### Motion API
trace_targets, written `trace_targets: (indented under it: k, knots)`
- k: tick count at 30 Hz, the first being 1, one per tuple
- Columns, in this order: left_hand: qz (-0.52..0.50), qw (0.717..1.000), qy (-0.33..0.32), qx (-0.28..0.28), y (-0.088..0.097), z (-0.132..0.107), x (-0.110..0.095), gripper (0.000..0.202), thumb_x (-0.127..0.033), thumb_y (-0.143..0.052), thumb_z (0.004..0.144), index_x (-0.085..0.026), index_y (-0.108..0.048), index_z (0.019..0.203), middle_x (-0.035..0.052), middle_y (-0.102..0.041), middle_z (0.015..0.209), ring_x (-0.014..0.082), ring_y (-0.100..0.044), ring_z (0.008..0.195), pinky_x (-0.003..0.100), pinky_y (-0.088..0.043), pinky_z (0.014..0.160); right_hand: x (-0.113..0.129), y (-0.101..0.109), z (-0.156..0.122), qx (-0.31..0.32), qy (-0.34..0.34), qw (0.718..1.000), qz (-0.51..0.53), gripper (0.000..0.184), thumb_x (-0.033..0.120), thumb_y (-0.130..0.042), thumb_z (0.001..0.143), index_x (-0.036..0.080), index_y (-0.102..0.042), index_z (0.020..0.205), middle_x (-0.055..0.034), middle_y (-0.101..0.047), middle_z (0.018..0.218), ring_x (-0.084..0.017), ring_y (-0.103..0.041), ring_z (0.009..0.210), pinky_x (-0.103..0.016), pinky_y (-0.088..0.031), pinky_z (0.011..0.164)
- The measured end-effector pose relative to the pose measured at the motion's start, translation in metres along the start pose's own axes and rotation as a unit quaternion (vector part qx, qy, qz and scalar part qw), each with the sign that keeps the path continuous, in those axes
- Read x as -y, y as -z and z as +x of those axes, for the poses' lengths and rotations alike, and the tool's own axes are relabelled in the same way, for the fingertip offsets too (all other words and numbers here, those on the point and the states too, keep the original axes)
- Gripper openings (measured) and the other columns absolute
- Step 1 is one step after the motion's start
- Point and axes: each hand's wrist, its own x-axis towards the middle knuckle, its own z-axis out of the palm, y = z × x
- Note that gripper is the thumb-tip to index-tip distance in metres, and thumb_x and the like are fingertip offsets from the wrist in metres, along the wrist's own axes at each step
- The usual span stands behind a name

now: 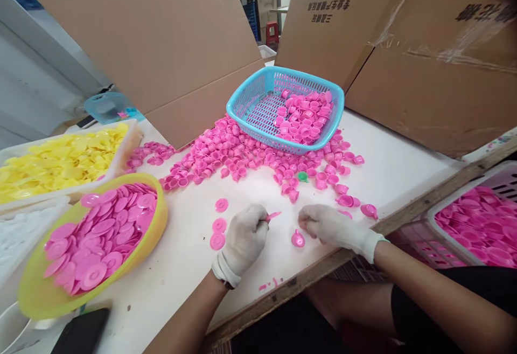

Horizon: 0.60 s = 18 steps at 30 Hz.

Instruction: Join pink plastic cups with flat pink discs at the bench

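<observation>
Pinched in my gloved left hand is a thin pink toy saucer, seen nearly edge-on. Three more pink saucers lie flat on the white table left of that hand. My gloved right hand rests low over the table with its fingers curled in; whatever they may hold is hidden. Just left of its fingertips sits a small pink toy cup with a handle. Several loose pink cups lie beyond and right of the right hand.
A blue basket of pink cups stands on a heap of cups, one green piece among them. On the left are a yellow bowl of saucers, a tray of yellow pieces and a phone. Cardboard rises behind; a crate stands right.
</observation>
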Motion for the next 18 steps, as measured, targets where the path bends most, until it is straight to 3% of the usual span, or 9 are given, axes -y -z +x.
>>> trace_targets:
  k: [3,6,8,10,12,14,16,18]
  knots:
    - [0.073,0.991,-0.113,0.023,-0.004,-0.002,-0.016,0.023,-0.007,-0.037,0.081,-0.018,-0.054,0.072,0.0033,-0.059,0.078,0.0128,-0.052,0.069,0.024,-0.039,0.062,0.012,0.011,-0.009,-0.020,0.018,0.994,0.102,0.011,0.020,-0.043,0.079,0.018,-0.053,0.080,0.0031,-0.056,0.060,-0.006,-0.046,0.042,-0.017,-0.031,0.039]
    - [0.091,0.985,-0.131,0.069,-0.010,-0.004,-0.029,0.027,-0.009,-0.033,0.084,-0.018,-0.056,0.074,0.0049,-0.060,0.079,0.0148,-0.054,0.072,0.026,-0.041,0.064,0.025,0.018,-0.021,0.041,0.034,0.984,0.170,0.008,0.021,-0.045,0.078,0.018,-0.051,0.076,0.0035,-0.055,0.058,-0.007,-0.048,0.043,-0.016,-0.032,0.039]
    - [0.036,0.995,-0.070,0.062,-0.016,-0.004,-0.034,0.022,-0.012,-0.037,0.084,-0.019,-0.057,0.082,0.0052,-0.062,0.085,0.0159,-0.057,0.077,0.027,-0.044,0.069,0.026,0.018,-0.024,0.033,0.025,0.987,0.157,0.007,0.022,-0.048,0.078,0.019,-0.049,0.072,0.0053,-0.050,0.051,-0.007,-0.047,0.041,-0.016,-0.034,0.040]
    - [-0.062,0.994,0.041,0.076,-0.021,-0.005,-0.035,0.018,-0.018,-0.041,0.085,-0.020,-0.056,0.095,0.0044,-0.063,0.085,0.0156,-0.060,0.074,0.028,-0.047,0.070,0.019,0.012,-0.021,-0.005,0.001,0.992,0.128,0.007,0.023,-0.048,0.080,0.019,-0.049,0.074,0.0064,-0.049,0.048,-0.006,-0.046,0.040,-0.016,-0.033,0.040]
    - [-0.187,0.958,0.168,0.141,-0.027,-0.005,-0.032,0.020,-0.026,-0.043,0.086,-0.019,-0.052,0.102,0.0026,-0.062,0.077,0.0143,-0.060,0.062,0.028,-0.049,0.061,0.008,0.003,-0.013,-0.032,-0.006,0.994,0.100,0.007,0.022,-0.046,0.081,0.019,-0.048,0.075,0.0063,-0.050,0.051,-0.006,-0.048,0.040,-0.016,-0.032,0.040]
    - [-0.300,0.894,0.255,0.213,-0.032,-0.005,-0.028,0.019,-0.031,-0.043,0.086,-0.017,-0.051,0.097,0.0011,-0.060,0.069,0.0128,-0.059,0.052,0.026,-0.048,0.052,-0.003,-0.007,-0.004,-0.031,0.010,0.996,0.087,0.008,0.021,-0.045,0.082,0.019,-0.048,0.074,0.0063,-0.052,0.054,-0.006,-0.050,0.040,-0.016,-0.033,0.040]
    - [-0.369,0.851,0.295,0.232,-0.037,-0.004,-0.025,0.015,-0.029,-0.047,0.084,-0.015,-0.050,0.089,0.0010,-0.060,0.065,0.0120,-0.060,0.051,0.025,-0.050,0.050,-0.010,-0.015,0.002,-0.025,0.031,0.996,0.084,0.008,0.021,-0.045,0.083,0.020,-0.047,0.075,0.0066,-0.052,0.055,-0.007,-0.051,0.039,-0.017,-0.035,0.040]
    - [-0.392,0.833,0.316,0.228,-0.040,-0.002,-0.023,0.010,-0.024,-0.051,0.081,-0.015,-0.050,0.085,0.0002,-0.060,0.060,0.0115,-0.060,0.050,0.025,-0.051,0.052,-0.012,-0.018,0.004,-0.023,0.041,0.995,0.083,0.008,0.021,-0.045,0.083,0.020,-0.048,0.076,0.0065,-0.052,0.055,-0.007,-0.051,0.039,-0.017,-0.037,0.040]
